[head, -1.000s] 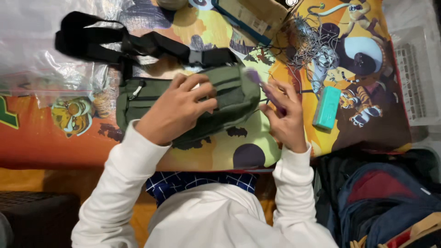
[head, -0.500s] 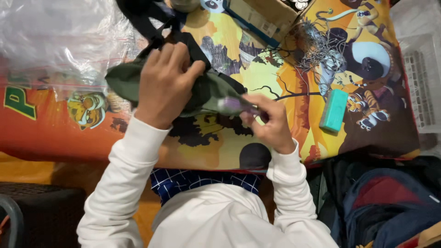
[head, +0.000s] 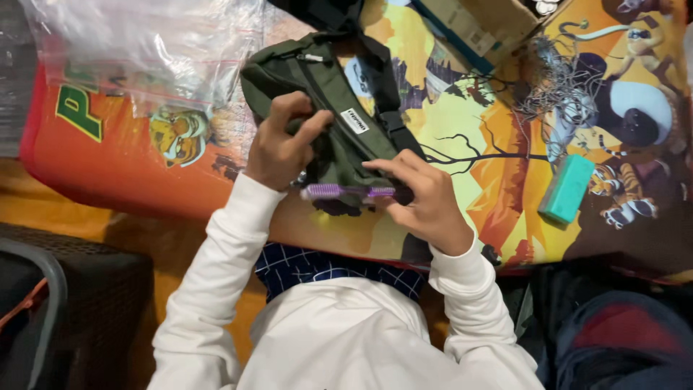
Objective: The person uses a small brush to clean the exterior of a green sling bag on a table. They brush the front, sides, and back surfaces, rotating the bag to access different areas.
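**Purple tool held at the green bag's near edge**

The left hand (head: 278,144) grips the olive-green waist bag (head: 325,108), fingers curled and clamped into its fabric, thumb pressed on top. The bag lies on a cartoon-printed cloth (head: 469,137), its black strap (head: 375,72) running away toward the far edge. The right hand (head: 426,198) pinches a slim purple comb-like tool (head: 346,191), fingers together around its right end; the tool lies level along the bag's near edge, touching it. Whether any pocket stands open there cannot be told, as the hands cover that part. Judging by this, the tool is not yet inside the bag. A teal block (head: 568,189) lies well apart to the right, near a tangle of wire (head: 556,94). A clear plastic bag (head: 144,50) lies at the left.
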